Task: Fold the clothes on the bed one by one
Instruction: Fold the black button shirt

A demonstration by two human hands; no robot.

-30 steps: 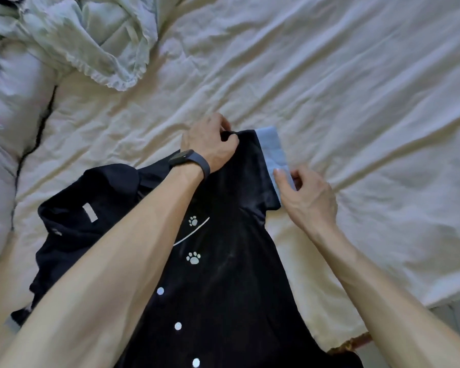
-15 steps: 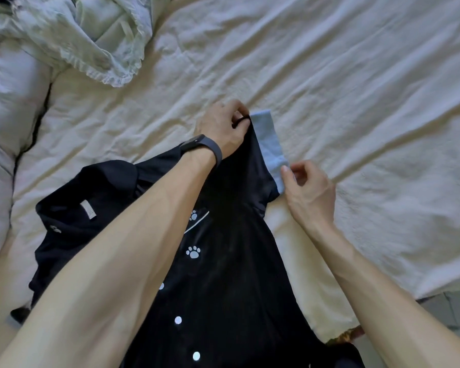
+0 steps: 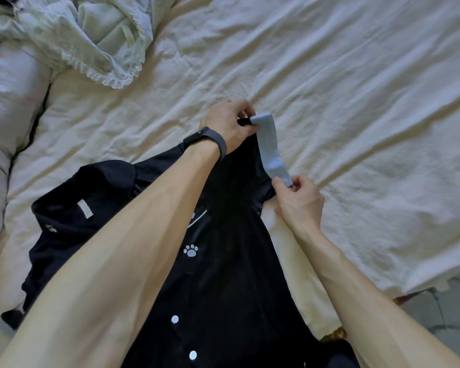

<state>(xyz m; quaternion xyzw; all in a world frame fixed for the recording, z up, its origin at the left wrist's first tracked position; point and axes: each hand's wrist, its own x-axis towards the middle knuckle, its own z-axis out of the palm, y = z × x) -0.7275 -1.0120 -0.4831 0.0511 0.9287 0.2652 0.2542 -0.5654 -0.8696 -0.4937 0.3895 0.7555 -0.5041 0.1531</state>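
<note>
Unreadable collar label (image 3: 85, 210), paw print (image 3: 191, 250), black shirt (image 3: 223, 288)

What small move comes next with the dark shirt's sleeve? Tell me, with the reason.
Probably carry the light blue cuff inward across the front of the dark shirt. The left hand and right hand each pinch one end of it, stretched straight beyond the shirt's side over the sheet.

Home bedroom: bed (image 3: 356, 128) with rumpled cream sheet, pillow (image 3: 8, 107), clothes.

Smooth dark cloth shirt (image 3: 223, 288); rumpled, seemingly cotton sheet (image 3: 356, 102).
</note>
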